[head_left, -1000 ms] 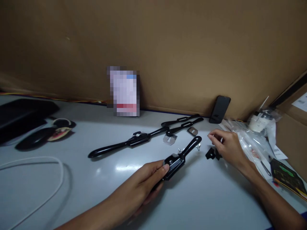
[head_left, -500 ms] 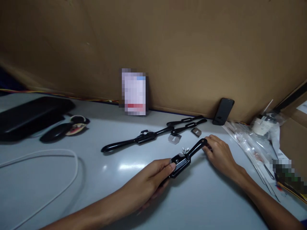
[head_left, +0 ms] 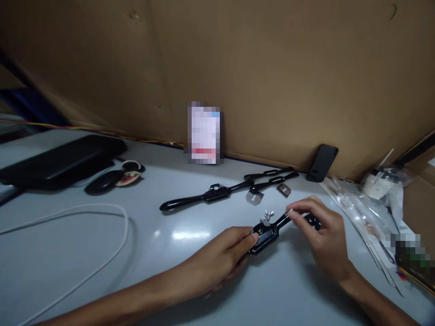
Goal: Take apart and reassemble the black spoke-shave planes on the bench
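Note:
My left hand (head_left: 234, 249) grips a black spokeshave (head_left: 267, 237) by its near end, thumb pressed on the body. A silver wing screw (head_left: 268, 217) stands up from it. My right hand (head_left: 321, 231) is closed in a pinch at the tool's far handle; whether the fingertips hold the handle or something small cannot be made out. Beneath those fingers shows a small black piece with holes (head_left: 312, 220), partly hidden. Farther back lie another spokeshave (head_left: 217, 194), two slim black slotted-handle parts (head_left: 275, 180), a silver slotted blade (head_left: 254, 197) and a darker blade (head_left: 284, 190).
A phone (head_left: 322, 163) leans against the cardboard wall (head_left: 272, 81), as does a blurred card (head_left: 205, 136). To the left are a black case (head_left: 64, 160), a dark mouse-like object (head_left: 103, 182) and a white cable (head_left: 125, 222). Plastic packets (head_left: 360, 222) and a white jar (head_left: 379, 183) are on the right.
The view has shifted, so the objects appear farther right. My right hand has come from behind the handle's end to over it, fingers pinched, and the black piece with holes now shows. My left hand keeps its grip.

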{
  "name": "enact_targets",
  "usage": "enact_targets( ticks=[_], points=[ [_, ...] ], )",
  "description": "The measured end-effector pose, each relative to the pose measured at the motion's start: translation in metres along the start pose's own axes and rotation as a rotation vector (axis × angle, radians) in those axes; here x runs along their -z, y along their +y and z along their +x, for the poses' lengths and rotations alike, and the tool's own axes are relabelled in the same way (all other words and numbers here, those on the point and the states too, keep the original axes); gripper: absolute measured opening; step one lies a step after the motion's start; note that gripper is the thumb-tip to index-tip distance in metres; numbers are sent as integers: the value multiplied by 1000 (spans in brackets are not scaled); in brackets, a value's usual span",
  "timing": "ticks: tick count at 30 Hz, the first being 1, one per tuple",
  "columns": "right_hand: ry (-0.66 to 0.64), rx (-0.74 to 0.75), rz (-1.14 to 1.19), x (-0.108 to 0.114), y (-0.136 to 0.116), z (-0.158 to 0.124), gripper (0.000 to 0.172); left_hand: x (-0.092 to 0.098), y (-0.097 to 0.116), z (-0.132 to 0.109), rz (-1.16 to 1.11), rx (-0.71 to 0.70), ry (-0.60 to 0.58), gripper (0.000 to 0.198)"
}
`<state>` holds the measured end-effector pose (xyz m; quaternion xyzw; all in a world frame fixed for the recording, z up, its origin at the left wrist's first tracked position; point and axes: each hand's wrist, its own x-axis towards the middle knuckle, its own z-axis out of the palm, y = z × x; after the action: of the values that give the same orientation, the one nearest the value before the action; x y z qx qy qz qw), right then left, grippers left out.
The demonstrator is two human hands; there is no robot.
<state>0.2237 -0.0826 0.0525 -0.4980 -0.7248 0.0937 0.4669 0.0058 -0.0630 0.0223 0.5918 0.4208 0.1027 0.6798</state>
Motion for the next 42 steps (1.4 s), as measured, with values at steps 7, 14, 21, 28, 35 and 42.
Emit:
enact_targets(
  ticks=[7, 14, 21, 28, 35, 42],
  points=[
    [-121, 167, 79, -32, -11, -17, 16, -2, -3, 2, 4, -34, 13, 67],
    [-126, 187, 50, -36, -6, -17, 19, -2, -3, 1, 13, -74, 21, 65],
    [-103, 539, -304, -35, -7, -18, 33, -1, -4, 3, 27, -40, -4, 63],
    [-222, 256, -88, -35, -8, -17, 20, 4, -5, -1, -16, -60, -68, 56],
    [-270, 66, 48, -36, -11, -16, 16, 8, 0, -5, 10, -187, -183, 47],
    [-181, 124, -70, -46, -7, -20, 20, 9, -5, -2, -22, -139, -187, 65]
  ],
)
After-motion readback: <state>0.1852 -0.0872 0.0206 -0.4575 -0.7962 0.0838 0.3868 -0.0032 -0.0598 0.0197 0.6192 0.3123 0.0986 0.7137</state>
